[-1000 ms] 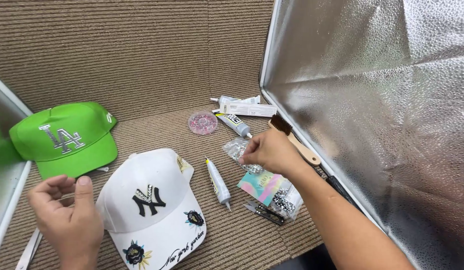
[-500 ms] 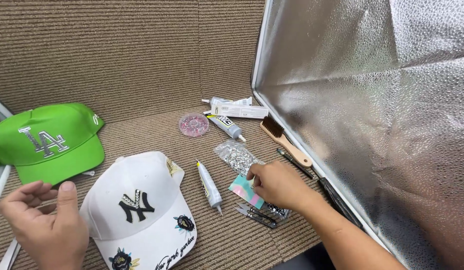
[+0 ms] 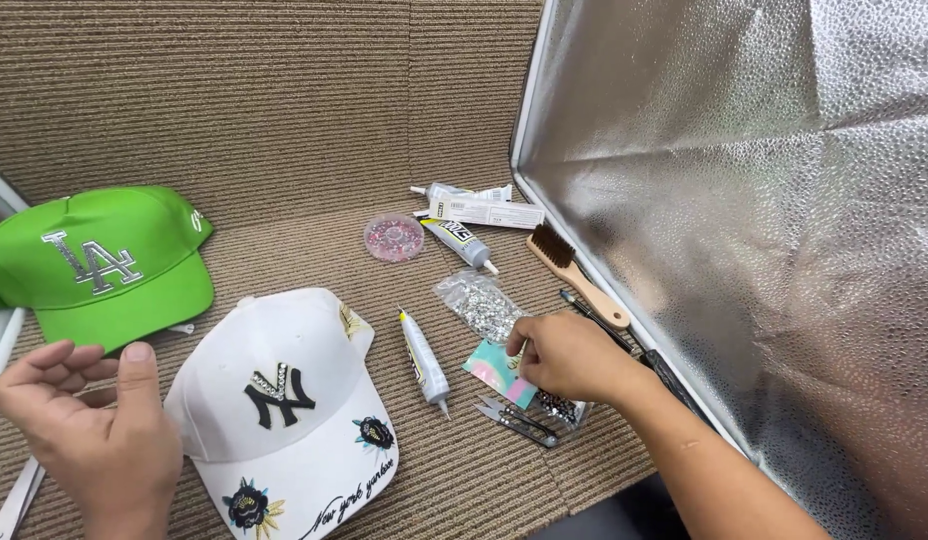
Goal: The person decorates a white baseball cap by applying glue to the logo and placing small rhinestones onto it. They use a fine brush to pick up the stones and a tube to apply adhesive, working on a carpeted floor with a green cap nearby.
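Note:
My right hand (image 3: 566, 358) rests on a small pastel-coloured packet (image 3: 496, 368), fingers pinched on it, beside a clear bag of silver rhinestones (image 3: 480, 303). Metal tweezers (image 3: 514, 420) lie just below that hand. My left hand (image 3: 89, 428) hovers empty with fingers loosely curled at the lower left, close to the white cap (image 3: 284, 405) with a black stone-set emblem and flower patches. A green cap (image 3: 99, 262) with a rhinestone emblem lies at the left. A glue tube with a fine nozzle (image 3: 424, 360) lies between the white cap and the packet.
A round pink dish of beads (image 3: 394, 238), two more glue tubes (image 3: 462, 242) and a flat white box (image 3: 484, 212) lie at the back. A wooden brush (image 3: 576, 275) rests along the silver reflective panel (image 3: 744, 220) at the right. A ribbed brown mat (image 3: 284, 110) covers the surface.
My right hand came down from the rhinestone bag onto the pastel packet. My left hand dropped a little lower at the left.

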